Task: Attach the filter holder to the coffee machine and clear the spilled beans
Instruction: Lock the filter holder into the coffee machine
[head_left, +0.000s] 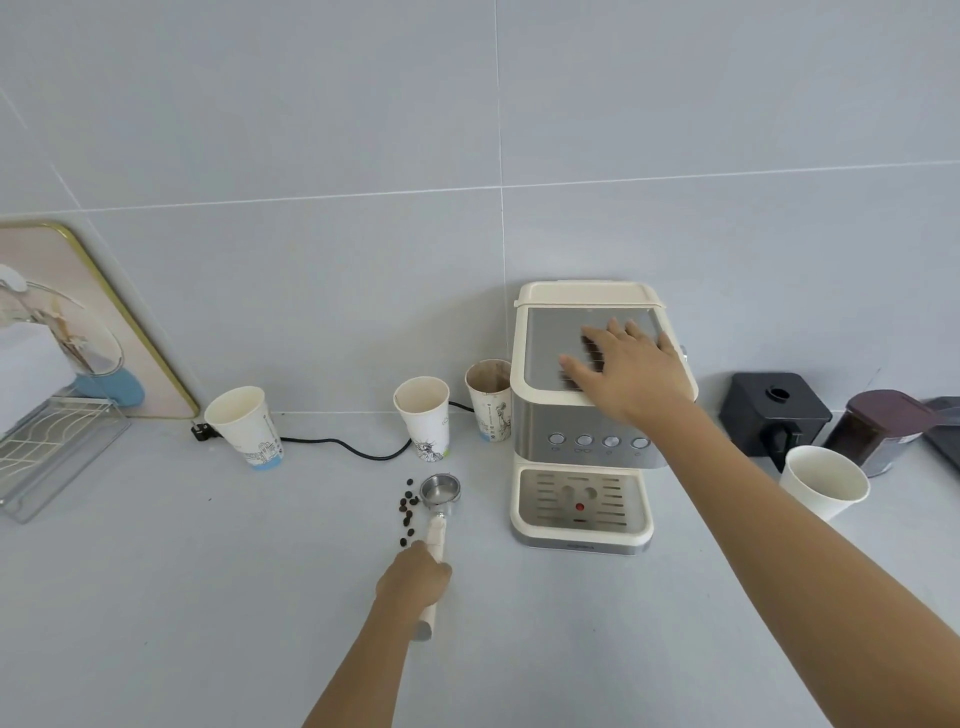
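Filter holder (439, 499) flat on the grey counter (208, 597), just left of the coffee machine (584, 421).

Its metal basket points toward the wall and its cream handle runs back into the left hand (414, 576), which is closed around the handle. Spilled beans (408, 512) lie scattered against the basket's left side. The right hand (626, 366) rests palm-down, fingers spread wide, on the machine's top plate, holding nothing. Three printed paper cups (423, 415) stand behind along the wall, a plain white cup (823, 483) to the machine's right, near a black box (774, 410).
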